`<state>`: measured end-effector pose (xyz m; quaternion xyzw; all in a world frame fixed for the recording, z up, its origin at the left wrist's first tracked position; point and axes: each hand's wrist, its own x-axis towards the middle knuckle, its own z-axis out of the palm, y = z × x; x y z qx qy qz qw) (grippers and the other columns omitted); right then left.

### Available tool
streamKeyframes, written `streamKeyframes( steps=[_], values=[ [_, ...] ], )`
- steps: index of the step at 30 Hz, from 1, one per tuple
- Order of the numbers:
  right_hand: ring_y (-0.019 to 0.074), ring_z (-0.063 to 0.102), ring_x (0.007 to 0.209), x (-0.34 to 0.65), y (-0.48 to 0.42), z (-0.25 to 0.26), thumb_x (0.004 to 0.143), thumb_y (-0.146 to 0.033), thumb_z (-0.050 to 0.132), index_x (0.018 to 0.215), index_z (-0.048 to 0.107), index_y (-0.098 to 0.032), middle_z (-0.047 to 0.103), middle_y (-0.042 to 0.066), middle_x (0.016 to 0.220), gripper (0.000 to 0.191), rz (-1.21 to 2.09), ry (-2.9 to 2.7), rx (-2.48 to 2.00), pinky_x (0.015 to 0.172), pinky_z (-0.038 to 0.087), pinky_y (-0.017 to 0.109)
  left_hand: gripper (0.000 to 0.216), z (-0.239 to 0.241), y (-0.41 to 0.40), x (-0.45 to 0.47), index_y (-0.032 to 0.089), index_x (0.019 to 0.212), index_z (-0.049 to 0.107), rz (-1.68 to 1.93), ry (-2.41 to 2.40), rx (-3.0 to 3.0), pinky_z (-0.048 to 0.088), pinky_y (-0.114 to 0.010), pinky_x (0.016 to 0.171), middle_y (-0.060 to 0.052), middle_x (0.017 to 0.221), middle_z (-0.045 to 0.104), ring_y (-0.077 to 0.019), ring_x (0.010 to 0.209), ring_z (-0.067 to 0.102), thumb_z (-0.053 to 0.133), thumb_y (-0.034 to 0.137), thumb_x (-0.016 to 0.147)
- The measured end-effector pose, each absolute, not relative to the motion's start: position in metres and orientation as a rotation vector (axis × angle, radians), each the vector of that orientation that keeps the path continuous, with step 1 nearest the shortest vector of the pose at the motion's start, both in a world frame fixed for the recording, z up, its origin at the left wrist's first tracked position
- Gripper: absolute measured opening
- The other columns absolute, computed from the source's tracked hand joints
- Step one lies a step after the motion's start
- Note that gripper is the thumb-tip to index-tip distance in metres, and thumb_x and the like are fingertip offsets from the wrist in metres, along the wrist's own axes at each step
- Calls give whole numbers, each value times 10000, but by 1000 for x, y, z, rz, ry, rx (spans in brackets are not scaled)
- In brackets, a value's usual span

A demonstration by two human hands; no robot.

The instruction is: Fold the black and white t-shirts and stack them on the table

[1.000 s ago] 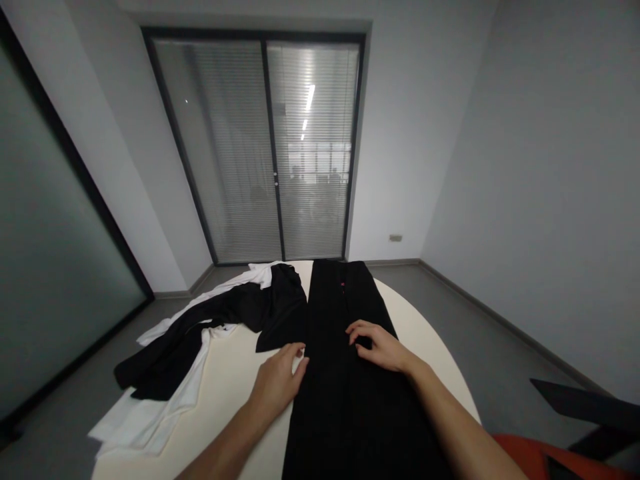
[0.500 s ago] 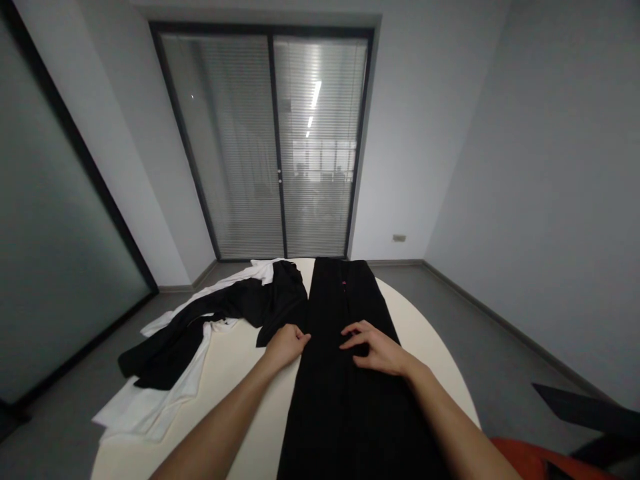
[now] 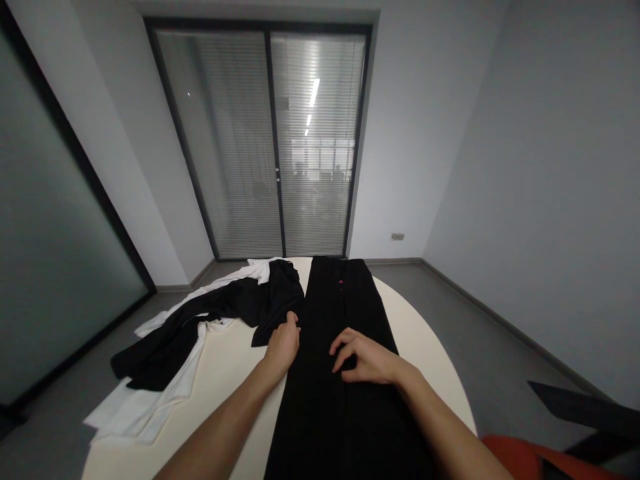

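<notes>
Lying flat on the table (image 3: pixel 227 377), the black cloth (image 3: pixel 320 407) could wrinkle if a hand drags it. The right hand (image 3: pixel 369 360) curls, thumb and fingers apart; I cannot tell if the left hand (image 3: pixel 284 345) pinches anything.

We keep our left hand (image 3: pixel 283 341) curled in, its grip partly hidden. To its right, our right hand (image 3: pixel 364 359) arches, bent fingers (image 3: pixel 346 336) apart from the thumb. Behind both hands, our bare forearms (image 3: pixel 220 423) angle inward.
</notes>
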<state>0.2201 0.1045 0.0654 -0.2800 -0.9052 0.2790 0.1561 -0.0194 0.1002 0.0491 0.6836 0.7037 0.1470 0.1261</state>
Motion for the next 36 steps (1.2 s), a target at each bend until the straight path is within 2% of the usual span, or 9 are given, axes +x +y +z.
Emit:
streamKeyframes(
  steps=[4,7,11,14,17,20,24,30,36],
  values=[
    [223,591,1090,224,103,65,699,-330,837,919,805,-322,690,3,1103,223,1025,-2557,-761,1011,423,368,251,57,80,-8,174,1217,521,457,2047,2158,461,-347,876,-136,1198,611,-255,1085,622,416,173,989],
    [222,606,1080,232,105,67,722,-363,821,1045,764,-288,689,23,1102,337,1030,-2434,-778,1005,438,370,210,63,57,-6,200,1142,591,488,1703,2483,452,-368,969,-97,1175,614,-242,1116,581,463,259,986],
    [233,587,1127,246,113,61,791,-241,713,1057,733,-251,666,58,1145,267,810,-2372,-897,1041,426,413,565,61,28,-12,286,1417,472,372,1042,2661,338,-489,1140,-84,1507,442,-316,1382,401,646,373,886],
    [251,553,1194,251,118,52,791,-218,690,1047,739,-263,629,66,1220,265,730,-2401,-978,1082,400,451,636,60,15,-16,377,1472,419,305,913,2670,238,-583,1175,-56,1592,339,-345,1471,272,620,263,879],
    [255,550,1195,251,121,46,794,-230,693,1014,748,-266,617,67,1226,229,691,-2414,-1005,1081,400,459,573,62,8,-17,374,1338,578,349,816,2677,245,-502,1191,-13,1560,400,-292,1459,313,601,131,819],
    [250,572,1147,249,123,44,789,-246,711,938,755,-249,627,69,1193,155,677,-2401,-1015,1048,423,444,421,65,1,-13,329,1180,676,392,667,2682,234,-431,1198,-2,1410,561,-260,1398,402,664,168,791],
    [233,589,1100,248,125,43,776,-220,708,840,749,-235,636,59,1157,78,681,-2391,-1016,1016,434,407,308,68,-6,-6,305,1150,691,376,546,2697,324,-376,1122,-25,1218,648,-233,1212,542,714,346,845],
    [216,599,1057,247,123,48,704,-99,666,756,686,-207,636,48,1096,121,711,-2359,-1006,986,441,367,159,64,-9,2,301,1086,692,334,429,2766,360,-293,998,3,1137,682,-171,1067,578,587,335,971],
    [238,574,1149,247,122,46,736,-149,686,889,750,-235,597,63,1214,187,713,-2358,-1017,1046,417,405,173,30,-11,19,252,1012,674,240,484,2758,384,-283,874,-27,994,726,-167,929,623,550,371,993]
  ],
)
